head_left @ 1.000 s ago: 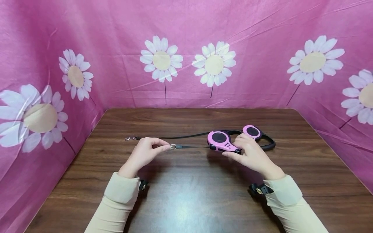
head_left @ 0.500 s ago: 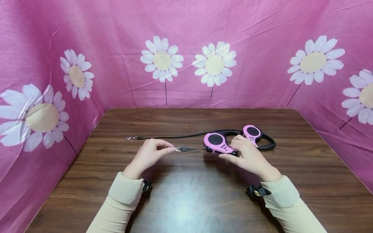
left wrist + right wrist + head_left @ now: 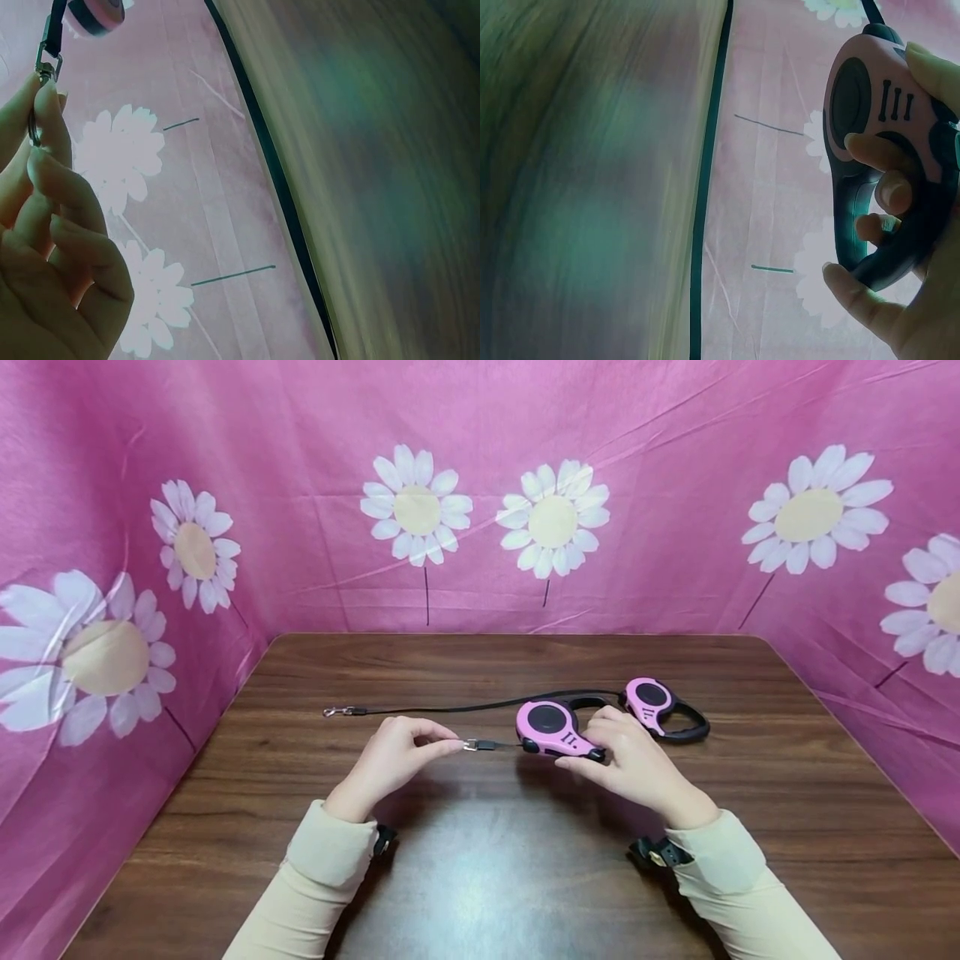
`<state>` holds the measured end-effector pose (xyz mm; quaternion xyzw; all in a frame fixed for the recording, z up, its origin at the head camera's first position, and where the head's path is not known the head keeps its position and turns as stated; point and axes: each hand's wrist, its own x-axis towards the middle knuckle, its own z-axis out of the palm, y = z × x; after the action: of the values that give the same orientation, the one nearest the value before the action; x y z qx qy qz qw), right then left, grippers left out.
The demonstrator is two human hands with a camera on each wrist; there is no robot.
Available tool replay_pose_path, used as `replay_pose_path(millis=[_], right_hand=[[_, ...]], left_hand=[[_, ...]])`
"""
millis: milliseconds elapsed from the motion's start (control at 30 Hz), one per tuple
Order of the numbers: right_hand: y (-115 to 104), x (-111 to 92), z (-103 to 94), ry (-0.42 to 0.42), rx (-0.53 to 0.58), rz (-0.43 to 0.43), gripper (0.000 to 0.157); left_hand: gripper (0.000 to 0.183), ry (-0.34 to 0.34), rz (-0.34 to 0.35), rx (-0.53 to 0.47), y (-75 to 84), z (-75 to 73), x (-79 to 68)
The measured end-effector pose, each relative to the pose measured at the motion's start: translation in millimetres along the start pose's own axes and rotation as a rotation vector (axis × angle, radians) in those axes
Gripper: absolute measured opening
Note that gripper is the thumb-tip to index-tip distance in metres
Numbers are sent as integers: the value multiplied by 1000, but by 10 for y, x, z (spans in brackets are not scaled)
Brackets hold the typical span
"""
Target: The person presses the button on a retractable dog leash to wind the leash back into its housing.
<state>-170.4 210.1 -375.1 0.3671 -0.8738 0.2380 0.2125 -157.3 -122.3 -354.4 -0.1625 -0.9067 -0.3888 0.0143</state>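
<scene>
My right hand (image 3: 637, 764) grips the black handle of a pink and black retractable dog leash (image 3: 546, 718), its fingers through the handle loop in the right wrist view. The leash is raised above the table. A short length of black strap (image 3: 508, 745) runs from its casing to a metal snap hook (image 3: 470, 744). Thumb and fingers of my left hand (image 3: 386, 764) pinch that hook, which partly hides behind the fingertips. Behind lies a second pink and black retractable leash (image 3: 647, 696), with its cord (image 3: 457, 707) drawn out leftward to another snap hook (image 3: 339, 712).
Everything is over a brown wood-grain table (image 3: 465, 860). A pink cloth (image 3: 480, 410) with daisies stands around its back and sides. A black strap device (image 3: 660, 852) sits at the right wrist.
The leash in my right hand has moved left, and my left hand with the hook has moved right. The strap between them is shorter. The second leash lies as before.
</scene>
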Motion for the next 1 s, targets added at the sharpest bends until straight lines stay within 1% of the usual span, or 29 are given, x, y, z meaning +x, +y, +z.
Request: replay_pose_path(millis=[133,267,467,567,667,833,1000], right_hand=[[-24,11,7,-3,5,-10,46],[-40,15,19,-18,-3,-7,47],[-64,19,46,-18,-1,-17,44],[-80,19,67,-15,5,-33,44],[-96,15,90,-20,9,-41,45],[-110,9,117,-32,10,-27,45],[-111,13,119,-44,20,-24,43]], left_hand=[[16,-8,16,-5,7,27,3],[15,-15,16,-26,17,37,0],[15,-20,30,-37,26,68,-7],[13,-21,32,-34,34,89,-6],[14,-26,50,-30,42,112,-8],[14,-27,71,-21,43,138,-3],[14,-16,71,-16,45,141,6]])
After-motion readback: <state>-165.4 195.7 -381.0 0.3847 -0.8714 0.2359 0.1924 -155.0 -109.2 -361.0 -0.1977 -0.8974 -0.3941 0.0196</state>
